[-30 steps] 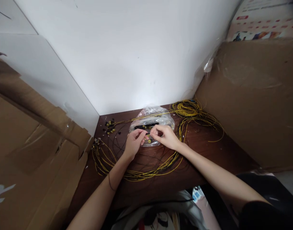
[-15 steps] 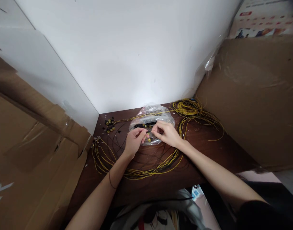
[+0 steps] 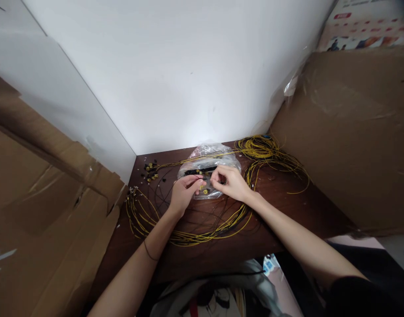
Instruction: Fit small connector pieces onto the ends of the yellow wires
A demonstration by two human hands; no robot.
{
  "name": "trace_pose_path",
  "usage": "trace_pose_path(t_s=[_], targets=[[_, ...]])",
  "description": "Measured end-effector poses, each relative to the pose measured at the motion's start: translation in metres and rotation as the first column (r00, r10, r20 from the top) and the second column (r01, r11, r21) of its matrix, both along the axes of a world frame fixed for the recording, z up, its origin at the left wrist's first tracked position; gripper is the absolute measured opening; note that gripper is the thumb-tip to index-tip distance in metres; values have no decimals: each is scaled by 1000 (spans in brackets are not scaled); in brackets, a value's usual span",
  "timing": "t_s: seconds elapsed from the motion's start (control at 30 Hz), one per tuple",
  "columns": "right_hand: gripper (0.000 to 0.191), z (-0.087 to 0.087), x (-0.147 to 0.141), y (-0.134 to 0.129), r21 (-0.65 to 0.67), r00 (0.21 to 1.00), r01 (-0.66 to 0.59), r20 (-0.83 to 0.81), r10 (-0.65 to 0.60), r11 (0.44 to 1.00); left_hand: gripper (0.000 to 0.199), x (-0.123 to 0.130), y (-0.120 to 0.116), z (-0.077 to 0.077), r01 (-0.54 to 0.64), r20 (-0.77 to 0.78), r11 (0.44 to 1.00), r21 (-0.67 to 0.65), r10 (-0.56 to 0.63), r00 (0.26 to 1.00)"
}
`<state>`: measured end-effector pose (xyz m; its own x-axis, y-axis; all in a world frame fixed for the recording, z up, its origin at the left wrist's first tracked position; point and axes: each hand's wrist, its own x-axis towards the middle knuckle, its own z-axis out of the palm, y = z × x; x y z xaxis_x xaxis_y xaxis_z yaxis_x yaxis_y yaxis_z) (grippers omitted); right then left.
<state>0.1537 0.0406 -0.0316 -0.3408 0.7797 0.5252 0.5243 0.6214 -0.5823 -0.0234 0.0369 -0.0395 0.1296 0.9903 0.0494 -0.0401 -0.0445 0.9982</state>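
Observation:
My left hand (image 3: 183, 193) is closed, thumb against fingertips, on a thin black wire (image 3: 197, 177) whose end points toward the other hand. Close on its right, a small gap away, my right hand (image 3: 231, 184) holds a pinch; whatever sits between those fingertips is too small to make out. Beneath both hands lies a clear plastic bag (image 3: 207, 152) with small black and yellow parts (image 3: 205, 191) on or in it. Long yellow and black wires (image 3: 202, 240) curve across the tabletop in front of my wrists.
A coil of yellow wire (image 3: 259, 149) lies at the back right of the brown table (image 3: 288, 211). Small yellow and black pieces (image 3: 152, 167) are scattered at the back left. Cardboard (image 3: 40, 211) stands on the left, a large carton (image 3: 354, 141) on the right, a white wall (image 3: 189, 79) behind.
The black wire shows more plainly at my left fingertips. Both hands stay almost in place, still pinched, with only slight finger movement.

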Motion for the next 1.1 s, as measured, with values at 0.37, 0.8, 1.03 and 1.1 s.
trace_pose_path(t_s=[0.37, 0.8, 1.03, 1.1], targets=[[9, 0, 2, 2, 26, 995, 101, -10, -101, 994, 23, 0, 2, -3, 10, -65, 997, 71, -5, 998], [10, 0, 1, 4, 95, 999, -22, 30, 19, 995, 19, -2, 3, -7, 19, -68, 993, 116, -11, 998], [15, -2, 1, 3, 53, 998, -23, 60, 20, 998, 19, -2, 3, -8, 48, -36, 993, 106, -45, 998], [16, -2, 2, 4, 34, 999, 18, 29, -19, 999, 19, -1, 1, -5, 50, -33, 996, 78, -47, 998]])
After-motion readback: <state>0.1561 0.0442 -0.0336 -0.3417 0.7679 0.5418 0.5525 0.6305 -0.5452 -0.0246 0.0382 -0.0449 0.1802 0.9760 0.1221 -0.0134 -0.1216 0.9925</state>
